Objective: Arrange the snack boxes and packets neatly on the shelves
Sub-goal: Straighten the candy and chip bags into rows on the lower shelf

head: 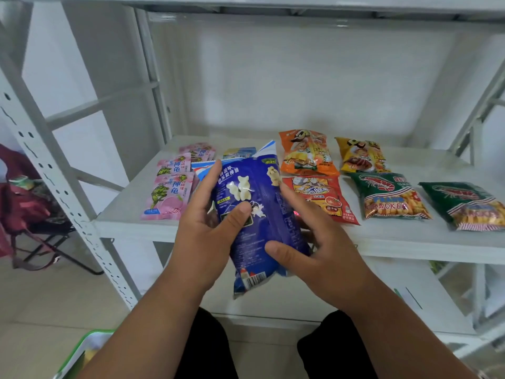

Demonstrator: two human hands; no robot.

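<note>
Across the whole frame stands a white metal shelving unit (273,233), its perforated upright slanting down the left side and one broad shelf board running across the middle. At the lower centre, both forearms reach up from the bottom edge toward that shelf. Between them, in the middle of the frame, a dark blue snack packet (254,214) is held upright in front of the shelf's front edge, its barcode end down and its top corner overlapping the packets behind it. The left hand (207,228) grips the packet's left side, fingers curled behind it and the thumb pressed on its face. The right hand (314,242) holds the right side, the index finger stretched up along the edge and the thumb pinching the lower part.

On the shelf at right lie two green prawn cracker packets (390,196), side by side, the far one cut off by the frame's right edge. Behind them sit an orange packet (307,151) and a yellow packet (362,155), and a red packet (325,198) lies just right of the blue one. At centre left, pink packets (170,195) overlap in a column.

At far left a folding chair (41,233) carries dark red cloth, and a green-rimmed bin (82,351) shows at the lower left.
</note>
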